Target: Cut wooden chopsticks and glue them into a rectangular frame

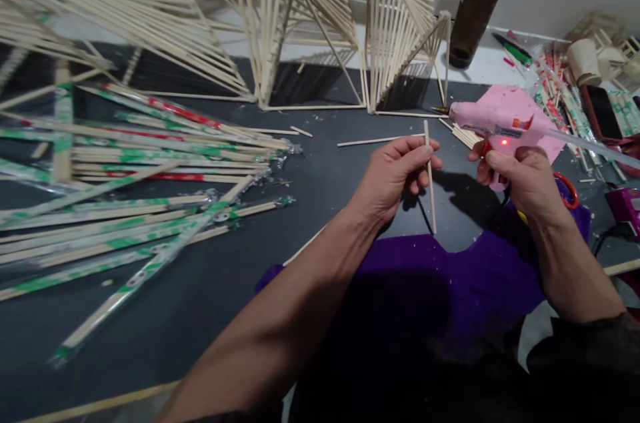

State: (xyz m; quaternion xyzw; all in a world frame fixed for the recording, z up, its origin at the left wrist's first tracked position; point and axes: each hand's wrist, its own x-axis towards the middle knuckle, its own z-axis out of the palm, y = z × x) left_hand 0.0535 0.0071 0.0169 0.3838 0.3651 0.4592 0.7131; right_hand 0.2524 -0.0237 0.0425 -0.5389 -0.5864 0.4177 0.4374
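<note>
Between thumb and fingers, my left hand (397, 173) pinches a thin wooden chopstick (431, 193) that stands nearly upright in view. My right hand (523, 176) is wrapped round the handle of a pink hot glue gun (500, 113), whose small red light glows. The gun's dark nozzle points left, above and to the right of the held chopstick, apart from it. A clear glue stick (600, 146) juts from the gun's rear. Behind my left hand another chopstick (367, 141) lies on the dark table, partly hidden by the fingers.
Lattice structures of glued sticks (320, 16) stand along the back. Several wrapped chopsticks (150, 156) cover the table's left. A brown bottle with a red lid (475, 9) stands at the back right. Red-handled scissors (567, 189) lie near a purple cloth (400, 263). A phone (603, 113) lies far right.
</note>
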